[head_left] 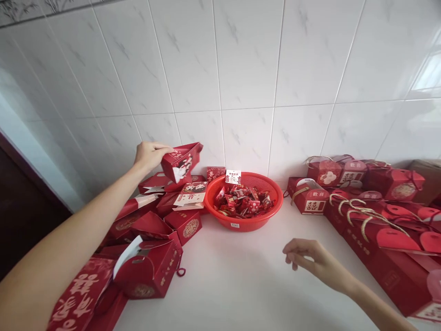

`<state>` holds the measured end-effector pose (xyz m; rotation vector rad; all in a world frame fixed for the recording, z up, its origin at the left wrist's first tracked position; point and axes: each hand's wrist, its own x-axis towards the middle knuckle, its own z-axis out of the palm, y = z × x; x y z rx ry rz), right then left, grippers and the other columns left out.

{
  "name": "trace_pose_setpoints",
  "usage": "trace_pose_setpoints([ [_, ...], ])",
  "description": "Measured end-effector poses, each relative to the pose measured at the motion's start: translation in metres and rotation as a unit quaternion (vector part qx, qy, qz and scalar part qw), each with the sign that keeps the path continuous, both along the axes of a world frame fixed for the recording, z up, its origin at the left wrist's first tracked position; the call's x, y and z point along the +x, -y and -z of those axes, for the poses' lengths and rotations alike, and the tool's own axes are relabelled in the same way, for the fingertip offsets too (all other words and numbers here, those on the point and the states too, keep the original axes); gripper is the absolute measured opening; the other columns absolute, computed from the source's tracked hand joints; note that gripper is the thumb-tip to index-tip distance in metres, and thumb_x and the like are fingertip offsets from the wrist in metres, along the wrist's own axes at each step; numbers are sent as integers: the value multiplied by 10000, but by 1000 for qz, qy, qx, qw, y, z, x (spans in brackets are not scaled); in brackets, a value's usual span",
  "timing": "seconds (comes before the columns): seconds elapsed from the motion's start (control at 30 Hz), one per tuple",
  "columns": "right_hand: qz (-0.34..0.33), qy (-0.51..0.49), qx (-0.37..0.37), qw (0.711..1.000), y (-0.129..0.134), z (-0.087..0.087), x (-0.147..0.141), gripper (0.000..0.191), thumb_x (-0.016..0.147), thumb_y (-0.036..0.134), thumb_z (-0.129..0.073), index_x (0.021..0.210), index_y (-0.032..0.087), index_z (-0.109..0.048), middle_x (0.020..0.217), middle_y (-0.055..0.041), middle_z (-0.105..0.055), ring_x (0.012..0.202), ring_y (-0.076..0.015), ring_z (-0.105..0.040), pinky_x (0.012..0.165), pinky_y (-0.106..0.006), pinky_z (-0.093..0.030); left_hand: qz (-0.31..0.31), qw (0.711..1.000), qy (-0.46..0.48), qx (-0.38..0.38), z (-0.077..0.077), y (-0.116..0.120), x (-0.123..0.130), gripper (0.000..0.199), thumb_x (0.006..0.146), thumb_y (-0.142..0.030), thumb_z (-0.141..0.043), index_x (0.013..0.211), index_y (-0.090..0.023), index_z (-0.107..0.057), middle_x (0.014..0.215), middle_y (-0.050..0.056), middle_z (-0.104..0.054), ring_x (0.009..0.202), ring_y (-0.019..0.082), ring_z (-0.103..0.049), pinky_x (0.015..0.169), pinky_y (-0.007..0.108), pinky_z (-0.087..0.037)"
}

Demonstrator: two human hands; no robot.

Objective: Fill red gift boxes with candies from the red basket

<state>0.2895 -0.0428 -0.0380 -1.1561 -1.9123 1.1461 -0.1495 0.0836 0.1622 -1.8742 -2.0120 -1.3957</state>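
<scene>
My left hand (pixel 151 154) is closed on the upper edge of a red candy box (pixel 181 165), lifted above the pile at the left. White and gold print shows on its side. My right hand (pixel 305 257) hovers over the white table (pixel 248 285), fingers loosely bent and nothing in them. Between the hands, near the wall, a red plastic basket (pixel 248 225) holds many small wrapped candies (pixel 244 200). A small white printed card (pixel 233 176) stands at the basket's back rim.
Several red boxes (pixel 148 271) lie piled at the left, some with flaps up. Rows of red boxes (pixel 372 220) with cord handles (pixel 365 214) line the right side. A brown carton (pixel 425 172) sits at the far right. Behind everything rises a tiled wall (pixel 246 69).
</scene>
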Motion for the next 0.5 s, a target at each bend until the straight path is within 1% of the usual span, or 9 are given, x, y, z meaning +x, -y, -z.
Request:
trace_pose_setpoints([
  [0.03, -4, -9, 15, 1000, -2, -9, -4, 438, 889, 596, -590, 925, 171, -690, 822, -88, -728, 683, -192, -675, 723, -364, -560, 32, 999, 28, 9, -2, 6, 13, 123, 755, -255, -663, 751, -166, -749, 898, -19, -776, 1009, 206, -654, 931, 304, -488],
  [0.07, -6, -20, 30, 999, -5, -18, -8, 428, 888, 589, -599, 925, 173, -689, 819, -84, -726, 676, -189, -675, 713, -361, -562, 79, 994, 80, 21, -4, 13, 27, 104, 714, -246, -689, 731, -166, -753, 865, -12, -777, 969, 208, -664, 905, 305, -502],
  [0.17, -17, -68, 80, 994, -11, -48, -18, 410, 880, 578, -631, 929, 176, -693, 816, -69, -713, 665, -179, -671, 702, -353, -570, 203, 956, 210, 21, -3, 34, 65, 99, 602, -260, -752, 652, -175, -750, 765, 19, -768, 845, 224, -682, 829, 338, -540],
  [0.27, -19, -123, 103, 987, -15, -71, -27, 416, 871, 583, -654, 933, 174, -699, 807, -58, -701, 667, -179, -674, 696, -348, -572, 265, 930, 253, -35, 6, 52, 93, 167, 564, -318, -790, 660, -185, -761, 773, 47, -773, 768, 242, -704, 764, 368, -574],
  [0.33, -12, -157, 95, 983, -17, -78, -33, 416, 874, 583, -656, 945, 174, -695, 810, -53, -702, 666, -178, -679, 723, -356, -576, 295, 924, 236, -58, 14, 63, 105, 193, 609, -368, -782, 686, -191, -770, 796, 59, -779, 757, 255, -718, 736, 380, -588],
  [0.4, 6, -192, 67, 979, -19, -80, -37, 422, 875, 582, -661, 1020, 186, -681, 857, -58, -719, 678, -182, -691, 749, -363, -581, 321, 931, 169, -25, 26, 76, 114, 190, 707, -387, -746, 709, -199, -776, 848, 65, -788, 802, 257, -731, 761, 384, -595],
  [0.43, 11, -216, 40, 976, -20, -79, -39, 449, 878, 598, -648, 1084, 199, -667, 908, -68, -729, 703, -191, -703, 755, -369, -585, 332, 936, 114, 19, 32, 83, 118, 180, 766, -369, -718, 723, -205, -776, 886, 63, -793, 835, 250, -734, 795, 384, -595],
  [0.47, 9, -245, 6, 969, -21, -78, -40, 499, 880, 635, -622, 1147, 214, -647, 969, -82, -734, 739, -207, -715, 751, -380, -591, 341, 936, 43, 79, 39, 91, 123, 160, 817, -328, -690, 749, -213, -777, 921, 55, -795, 863, 234, -735, 840, 385, -590],
  [0.5, -1, -278, -30, 960, -22, -77, -41, 558, 876, 685, -583, 1190, 226, -631, 1036, -99, -732, 778, -226, -723, 741, -394, -598, 350, 923, -42, 151, 47, 100, 128, 144, 858, -274, -662, 785, -221, -773, 945, 42, -795, 865, 212, -733, 881, 390, -581],
])
